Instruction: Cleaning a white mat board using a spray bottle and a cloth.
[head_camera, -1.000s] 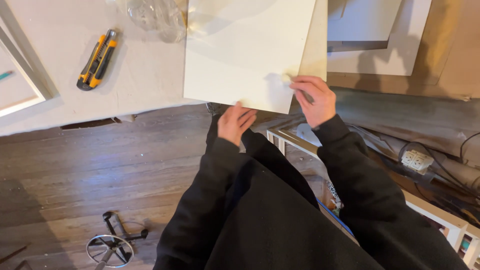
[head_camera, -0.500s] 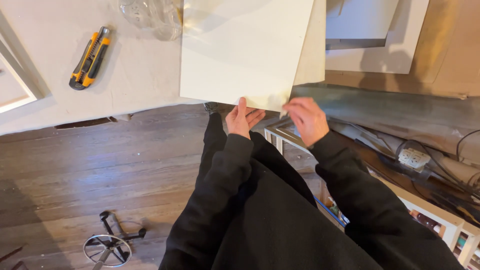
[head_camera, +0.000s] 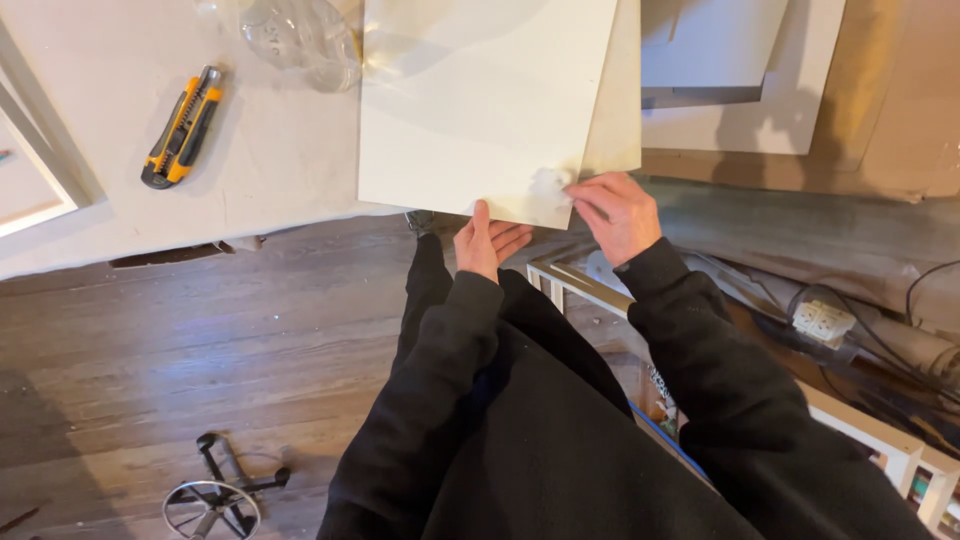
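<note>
Gripping the near edge of a cream board (head_camera: 480, 110), the left hand (head_camera: 485, 245) has its thumb laid up against the board's underside edge and its fingers curled just below it; half a second ago it sat in much the same place, a little closer to the right hand. The right hand (head_camera: 615, 212) has moved up from below the board's corner to the corner itself, fingers bent and pinched on a small whitish patch (head_camera: 548, 185) at that corner; whether it holds a scrap or only presses there I cannot tell. A second ago this hand was further right with something thin between its fingers.

The board overhangs the front of the white worktop (head_camera: 100, 130), its near corner out over the wooden floor (head_camera: 200, 340). A second pale sheet (head_camera: 615, 110) shows under it along the right edge. On the worktop to the left lie a yellow-and-black utility knife (head_camera: 182, 126) and a crumpled clear plastic wrap (head_camera: 300, 40), both well apart from the hands and lying as before. A small wire stand (head_camera: 215, 500) sits on the floor.
</note>
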